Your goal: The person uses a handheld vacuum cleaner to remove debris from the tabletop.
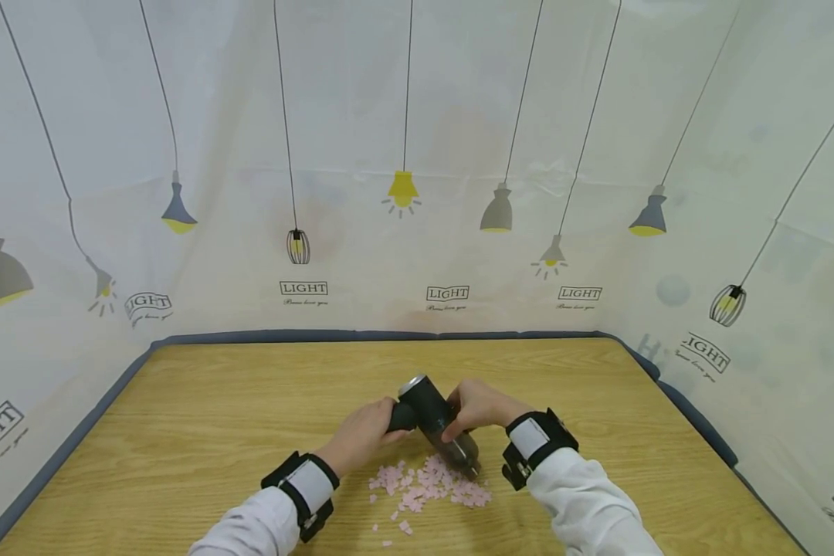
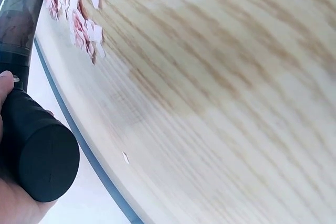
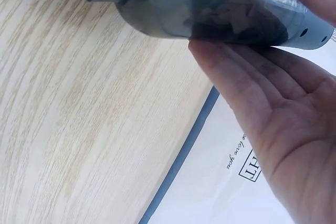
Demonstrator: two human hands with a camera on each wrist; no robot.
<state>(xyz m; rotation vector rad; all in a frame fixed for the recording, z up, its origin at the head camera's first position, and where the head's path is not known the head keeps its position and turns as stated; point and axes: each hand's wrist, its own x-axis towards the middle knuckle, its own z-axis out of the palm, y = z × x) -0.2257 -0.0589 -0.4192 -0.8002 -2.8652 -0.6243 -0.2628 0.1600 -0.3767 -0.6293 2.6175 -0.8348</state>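
One vacuum [image 1: 436,425] slants along its length, nozzle [image 1: 471,469] down-right; left hand [image 1: 361,434] grips its handle [image 1: 403,416], right hand [image 1: 478,405] pinches its body [image 1: 427,403].

A wood-grained tabletop [image 1: 201,432] carries a loose scatter of small pale-pink scraps [image 1: 427,486].

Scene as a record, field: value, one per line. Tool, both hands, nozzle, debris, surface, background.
tool: black handheld vacuum, tilted, with a smoky clear cup
left_hand: left hand grips the handle
right_hand: right hand holds the cup between thumb and fingers
nozzle: nozzle angled down at the debris; table contact cannot be told
debris: pink paper-like bits, loosely heaped, some strays toward the person
surface: wood-grain table
background: white sheet printed with hanging lamps and "LIGHT"
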